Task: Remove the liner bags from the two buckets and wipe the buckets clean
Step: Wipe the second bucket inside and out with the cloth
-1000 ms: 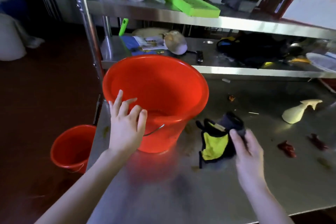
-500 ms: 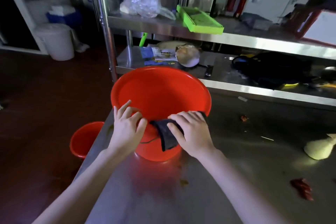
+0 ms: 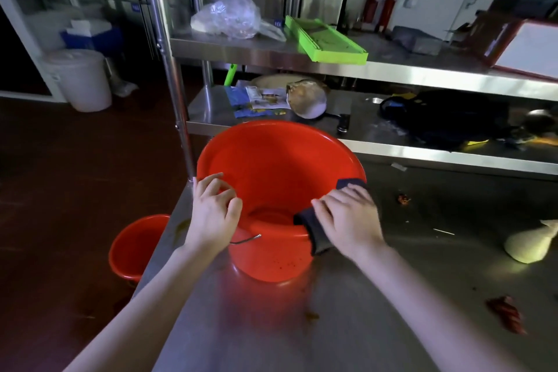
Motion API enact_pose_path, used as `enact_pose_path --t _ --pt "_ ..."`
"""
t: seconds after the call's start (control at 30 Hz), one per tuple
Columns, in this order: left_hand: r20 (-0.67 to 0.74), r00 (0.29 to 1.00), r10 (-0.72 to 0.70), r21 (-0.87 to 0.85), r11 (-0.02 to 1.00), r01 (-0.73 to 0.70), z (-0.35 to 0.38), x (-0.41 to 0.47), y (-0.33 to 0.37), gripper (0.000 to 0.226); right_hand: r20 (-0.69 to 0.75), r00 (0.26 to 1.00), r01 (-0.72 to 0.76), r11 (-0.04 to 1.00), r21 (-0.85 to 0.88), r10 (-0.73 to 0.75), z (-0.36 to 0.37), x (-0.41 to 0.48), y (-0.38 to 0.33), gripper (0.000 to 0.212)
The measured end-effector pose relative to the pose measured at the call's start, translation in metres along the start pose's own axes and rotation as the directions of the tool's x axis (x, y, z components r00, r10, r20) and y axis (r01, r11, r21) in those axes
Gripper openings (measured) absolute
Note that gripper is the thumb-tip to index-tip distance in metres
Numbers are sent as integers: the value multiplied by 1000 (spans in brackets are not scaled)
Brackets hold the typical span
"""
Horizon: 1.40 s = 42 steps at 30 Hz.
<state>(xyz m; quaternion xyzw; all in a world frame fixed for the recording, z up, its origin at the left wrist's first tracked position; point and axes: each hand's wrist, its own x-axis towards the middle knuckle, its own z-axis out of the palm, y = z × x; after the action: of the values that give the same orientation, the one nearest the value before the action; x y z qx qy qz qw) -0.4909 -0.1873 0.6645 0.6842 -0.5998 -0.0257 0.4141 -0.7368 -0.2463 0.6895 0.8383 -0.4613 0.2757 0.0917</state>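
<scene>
A large red plastic bucket (image 3: 280, 172) stands upright at the centre of the frame on a stainless steel table (image 3: 362, 326); the left hand (image 3: 213, 217) grips its near-left rim with curled fingers, above the thin wire handle (image 3: 246, 240); the right hand (image 3: 347, 217) presses a dark folded cloth (image 3: 317, 235) over the near-right rim, fingers laid nearly straight; a smaller red plastic bucket (image 3: 136, 248) sits on the floor at lower left.
</scene>
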Motion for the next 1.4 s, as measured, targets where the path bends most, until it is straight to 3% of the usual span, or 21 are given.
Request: enact_pose_path --t 0.1,0.17,0.27,0.37,0.53,0.6,0.7,0.83,0.9,0.97,1.03,1.1,1.23,1.4 --pt "-40 999 -26 13 1000 27 6 2 1 40 -160 985 -43 995 92 58 19 -30 -66 31" --pt "-38 999 -2 15 1000 2 5 4 -3 44 -191 981 -29 997 67 41 32 -40 -90 34" --pt "5 1000 -1 -33 999 1 5 13 -7 51 -155 981 115 993 -1 -114 33 -36 -71 40" --pt "2 999 -54 -125 991 54 9 18 -11 41 -35 957 288 957 38 -287 19 -35 -17 44" --pt "82 997 -18 -189 981 33 2 34 -18 30 198 976 55 985 163 -87 -18 -25 67 43" --pt "124 992 -5 -103 995 18 -2 42 -11 30 217 975 -10 969 247 -46 -20 -22 61 41" --pt "101 992 70 123 989 -82 1 26 14 23 115 993 -33 968 247 4 -12 -27 26 36" --pt "14 984 176 135 975 -176 28 -37 57 20 -76 983 -154 977 150 167 2 -44 -26 38" --pt "-76 987 144 127 983 -133 28 -37 58 30 -141 984 -98 989 108 113 6 -53 -38 35" --pt "-80 985 152 85 986 -146 21 -25 50 36 -141 989 57 993 101 -43 4 -55 -32 29" --pt "-54 983 176 39 984 -174 13 -16 41 38 -90 983 170 976 133 -159 -2 -48 -12 26" --pt "-44 986 161 -7 987 -162 7 -9 30 41 -6 983 181 968 176 -182 -12 -33 18 27" --pt "-1 989 149 -42 988 -149 -5 5 6 43 135 991 -54 967 249 20 -17 -8 58 19" --pt "-37 975 220 11 976 -219 -4 9 7 38 -119 959 -238 961 141 255 0 -21 -5 34"
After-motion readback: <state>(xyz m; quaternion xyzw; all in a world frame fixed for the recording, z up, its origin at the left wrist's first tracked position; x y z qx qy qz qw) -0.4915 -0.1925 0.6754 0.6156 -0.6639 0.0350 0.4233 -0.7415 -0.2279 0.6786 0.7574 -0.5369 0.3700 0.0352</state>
